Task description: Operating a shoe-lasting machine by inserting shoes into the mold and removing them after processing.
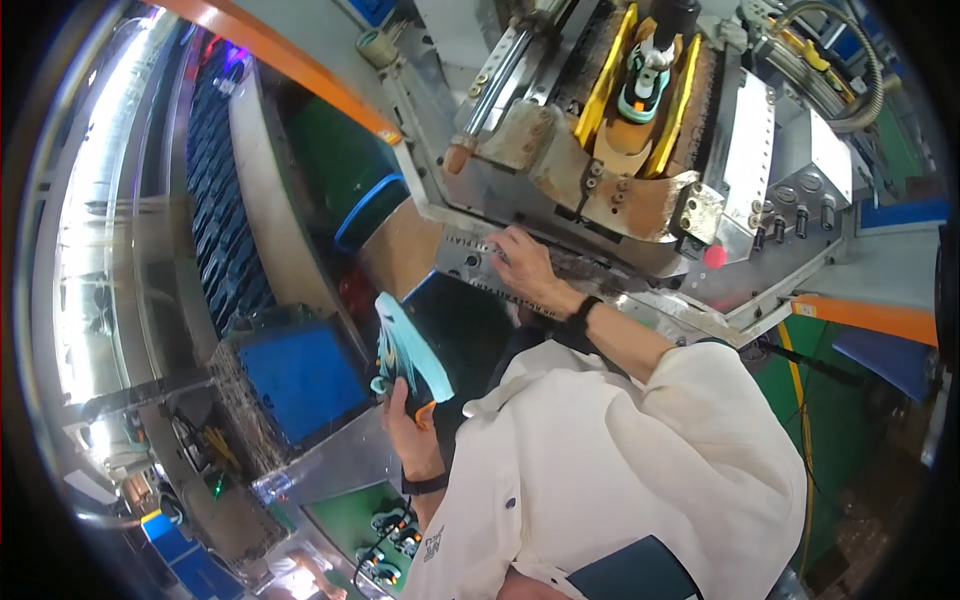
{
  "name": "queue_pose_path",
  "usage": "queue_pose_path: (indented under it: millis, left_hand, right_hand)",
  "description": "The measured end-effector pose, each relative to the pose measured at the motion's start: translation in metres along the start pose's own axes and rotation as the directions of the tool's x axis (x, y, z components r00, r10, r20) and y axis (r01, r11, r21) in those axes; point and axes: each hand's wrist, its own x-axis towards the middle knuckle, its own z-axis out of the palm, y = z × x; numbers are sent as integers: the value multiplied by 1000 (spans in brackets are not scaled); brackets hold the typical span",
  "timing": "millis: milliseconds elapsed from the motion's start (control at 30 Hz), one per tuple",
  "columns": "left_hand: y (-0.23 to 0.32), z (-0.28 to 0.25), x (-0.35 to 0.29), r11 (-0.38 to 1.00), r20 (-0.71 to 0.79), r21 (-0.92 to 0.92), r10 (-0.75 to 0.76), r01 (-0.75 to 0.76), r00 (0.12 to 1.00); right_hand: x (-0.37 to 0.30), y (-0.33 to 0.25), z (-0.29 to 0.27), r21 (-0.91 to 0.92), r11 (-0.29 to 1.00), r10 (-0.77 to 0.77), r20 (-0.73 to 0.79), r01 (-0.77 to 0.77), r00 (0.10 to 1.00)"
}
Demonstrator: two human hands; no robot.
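Note:
My left hand [408,432] is closed around a shoe [422,350] with a pale turquoise sole, held tilted with its sole facing right. A bit of orange shows by the fingers. My right hand [527,265] reaches over the front panel [465,248] of a metal machine, fingers slightly bent and apart, with nothing in them. It is close to a round button on that panel; whether it touches is unclear. Inside the machine, a second shoe [643,92] in black and turquoise sits between two yellow side pads [664,120], beneath a dark vertical part.
Left of me run a dark, ridged conveyor belt [222,190] and a blue pad [303,380]. Several shoes [392,540] lie low over green. Orange bars [865,320] flank the machine. A yellow hose [800,400] trails on the right. At the bottom left, another person's arm [315,575] shows.

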Motion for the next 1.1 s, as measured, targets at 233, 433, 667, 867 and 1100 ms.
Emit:
queue_pose_path:
  millis: [233, 433, 667, 867, 1100]
  left_hand:
    - [-2, -13, 5, 998, 44, 49, -39, 36, 998]
    - [-5, 1, -5, 998, 115, 47, -38, 32, 993]
    - [-31, -44, -11, 924, 163, 244, 260, -294, 952]
    - [-10, -40, -32, 974, 55, -114, 205, -197, 977]
    - [-33, -160, -41, 891, -250, -406, 107, -204, 962]
  right_hand:
    - [183, -83, -315, -51, 995, -96, -587, 81, 804]
    - [298, -109, -382, -229, 958, -282, -851, 171, 443]
    - [309, -140, -328, 19, 936, -202, -789, 352, 581]
    - [156, -313, -214, 288, 901, -156, -482, 324, 862]
    - [186, -196, -236, 359, 839, -385, -139, 409, 912]
